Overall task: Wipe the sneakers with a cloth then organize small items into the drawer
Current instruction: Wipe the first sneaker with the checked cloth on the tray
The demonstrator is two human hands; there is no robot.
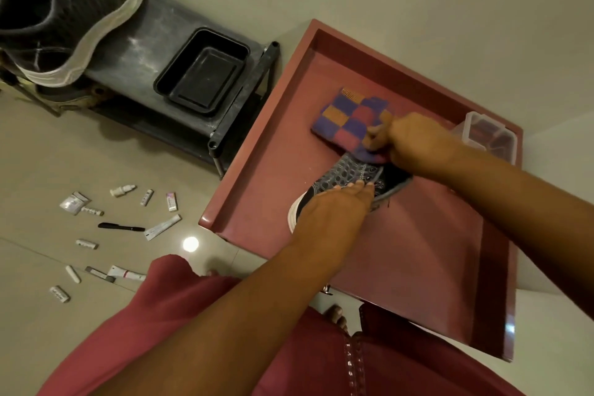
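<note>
Left hand (334, 202): forearm reaching forward, palm down, fingers straight and together, laid flat over the sneaker (350, 175). Right hand (414, 143): forearm entering from the right, fingers curled, gripping the checkered cloth (350, 120).

My left hand (334, 202) and the cloth (348, 120) hide most of the sneaker (350, 175). The second sneaker (64, 13) is cut off at the frame's edge. Labels on the small items (122, 228) are too small to read.
</note>
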